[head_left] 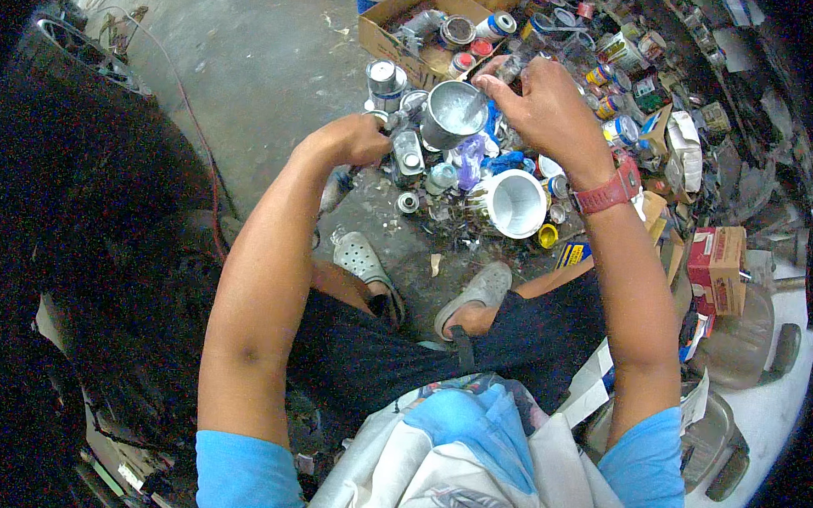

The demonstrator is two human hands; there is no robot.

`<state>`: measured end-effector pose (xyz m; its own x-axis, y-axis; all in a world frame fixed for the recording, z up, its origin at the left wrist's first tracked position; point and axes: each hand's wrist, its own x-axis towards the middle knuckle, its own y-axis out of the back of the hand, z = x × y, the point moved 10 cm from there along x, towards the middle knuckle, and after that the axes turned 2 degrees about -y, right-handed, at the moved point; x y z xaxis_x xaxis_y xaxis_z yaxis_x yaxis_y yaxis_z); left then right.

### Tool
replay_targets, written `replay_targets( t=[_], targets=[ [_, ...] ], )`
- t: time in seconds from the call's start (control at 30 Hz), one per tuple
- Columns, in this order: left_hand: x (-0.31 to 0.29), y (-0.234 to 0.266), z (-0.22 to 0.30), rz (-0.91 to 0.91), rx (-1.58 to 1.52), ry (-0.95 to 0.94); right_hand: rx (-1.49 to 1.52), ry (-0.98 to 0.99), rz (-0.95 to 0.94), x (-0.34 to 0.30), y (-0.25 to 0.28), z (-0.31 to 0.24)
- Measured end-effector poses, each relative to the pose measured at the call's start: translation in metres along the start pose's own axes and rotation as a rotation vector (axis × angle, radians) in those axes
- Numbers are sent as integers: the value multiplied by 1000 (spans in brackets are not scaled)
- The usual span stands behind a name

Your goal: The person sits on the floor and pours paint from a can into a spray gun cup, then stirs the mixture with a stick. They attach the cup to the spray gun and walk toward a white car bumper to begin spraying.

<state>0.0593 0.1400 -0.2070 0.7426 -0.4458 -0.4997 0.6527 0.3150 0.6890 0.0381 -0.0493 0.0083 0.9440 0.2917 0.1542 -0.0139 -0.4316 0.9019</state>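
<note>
My left hand (362, 141) is closed around the handle of what looks like a metal spray gun (337, 188), partly hidden by the fingers. To the right of that hand, a round metal cup (452, 118) with grey liquid inside is held up, seemingly joined to the gun. Over the cup's right rim is my right hand (548, 105), its thumb and fingers pinched on a thin greyish stirrer-like piece (478, 105) that dips toward the liquid. The fingers hide most of that piece. Below the cup stands a white bucket (518, 205), its inside smeared grey.
An open cardboard box (390, 38) with cans sits beyond the cup. Several cans, bottles and rags crowd the floor to the right. A metal can (385, 80) stands near my left hand, and a yellow lid (548, 236) near the bucket. A red hose (211, 166) lies at left.
</note>
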Motion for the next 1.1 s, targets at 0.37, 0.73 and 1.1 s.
replay_targets(
  t=[0.37,0.73,1.1],
  targets=[
    [3,-1,-4,36,-9,19,-16,88,-39,17,-4,-4],
    [-3,3,-1,32,-34,2,72,183,-22,29,-11,-12],
    [-2,3,0,23,-18,-20,-64,173,-61,29,-11,-18]
  ],
)
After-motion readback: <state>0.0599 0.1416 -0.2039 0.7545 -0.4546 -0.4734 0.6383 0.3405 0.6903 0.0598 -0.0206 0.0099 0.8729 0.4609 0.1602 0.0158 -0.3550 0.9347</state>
